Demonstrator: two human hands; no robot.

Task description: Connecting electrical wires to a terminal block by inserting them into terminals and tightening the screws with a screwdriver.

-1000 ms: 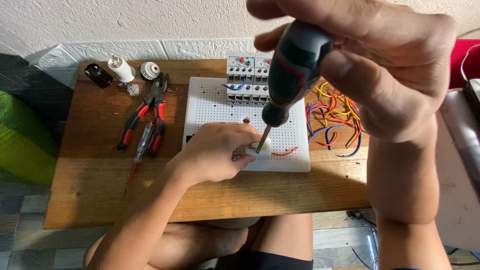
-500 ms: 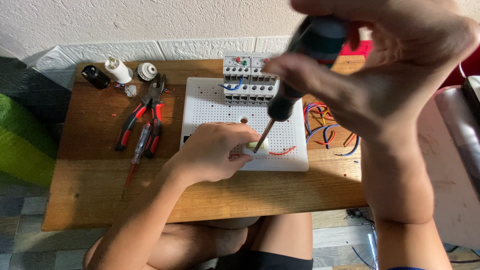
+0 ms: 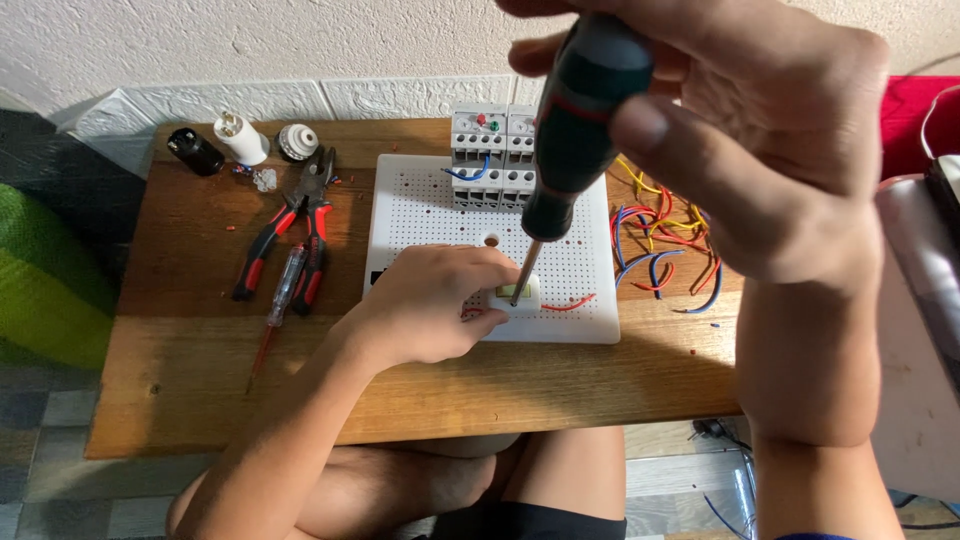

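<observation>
My right hand (image 3: pixel 760 140) grips the dark green handle of a screwdriver (image 3: pixel 575 120), held upright near the camera. Its tip comes down on a small pale component (image 3: pixel 518 294) on the white perforated board (image 3: pixel 420 215). My left hand (image 3: pixel 430 305) rests on the board and pinches that component, holding it steady. A short red wire (image 3: pixel 572 303) lies on the board just right of the tip. Grey modules (image 3: pixel 490 150) with a blue wire loop stand at the board's far edge.
Red-handled pliers (image 3: pixel 290 235) and a tester screwdriver (image 3: pixel 275 310) lie left of the board on the wooden table (image 3: pixel 180 370). Small lamp holders (image 3: pixel 240 140) stand at the far left corner. Loose coloured wires (image 3: pixel 665 245) pile at the right. A white wall runs behind.
My right hand with the screwdriver has shifted slightly and turned around the handle; the tip stays on the component. My left hand has kept its place.
</observation>
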